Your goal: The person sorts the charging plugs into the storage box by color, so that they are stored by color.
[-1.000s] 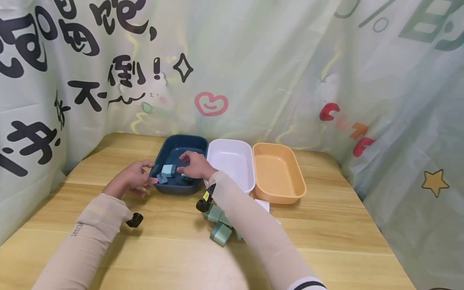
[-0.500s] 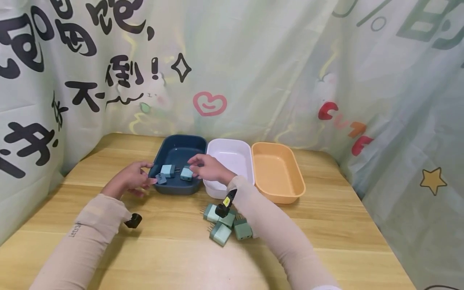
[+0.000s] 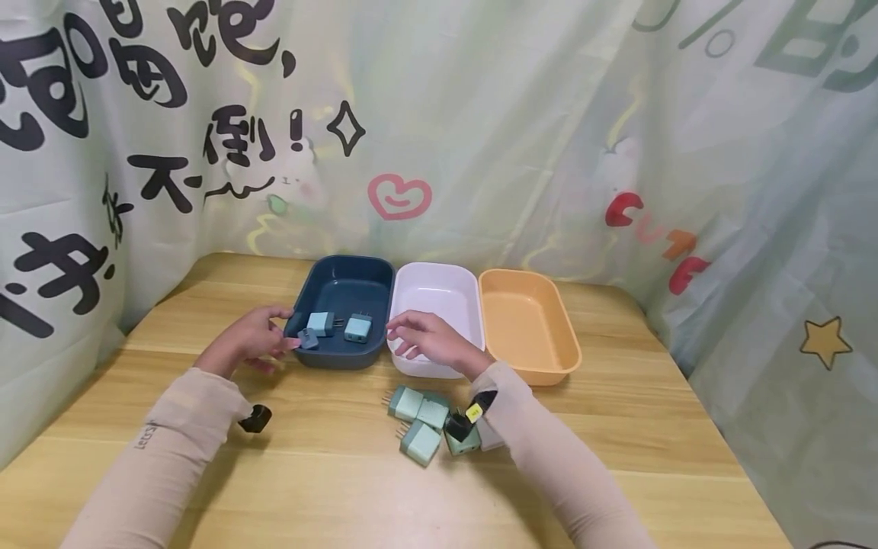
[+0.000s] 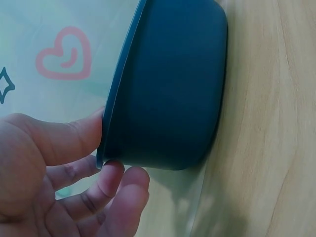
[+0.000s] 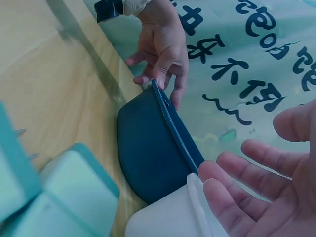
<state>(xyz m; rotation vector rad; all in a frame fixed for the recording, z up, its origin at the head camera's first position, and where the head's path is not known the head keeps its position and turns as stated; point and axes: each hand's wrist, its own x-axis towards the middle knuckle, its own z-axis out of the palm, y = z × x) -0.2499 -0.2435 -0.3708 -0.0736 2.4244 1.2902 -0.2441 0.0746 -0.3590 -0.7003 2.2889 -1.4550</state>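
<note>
My left hand (image 3: 254,339) grips the near left corner of the dark blue tray (image 3: 346,360); in the left wrist view the thumb and fingers (image 4: 111,180) meet at its rim. Inside that tray lie two pale blue plug adapters (image 3: 320,324), their prongs showing, and a small grey-blue piece (image 3: 308,338) close to my left fingertips. Above the near part of the white tray (image 3: 439,278) hovers my right hand (image 3: 432,339), fingers loosely bent and nothing held. Several green plug adapters (image 3: 420,442) are clustered on the table, partly covered by the right wrist camera.
An orange tray (image 3: 528,305) stands right of the white one, and the three trays form a row. A whitish object (image 3: 490,435) shows beside the green adapters, half hidden by the right sleeve. Behind the wooden table (image 3: 309,473) hangs a printed curtain (image 3: 480,137).
My right hand has let go of a pale blue adapter in the dark blue tray and moved right, over the white tray. The left hand stays on the dark blue tray.
</note>
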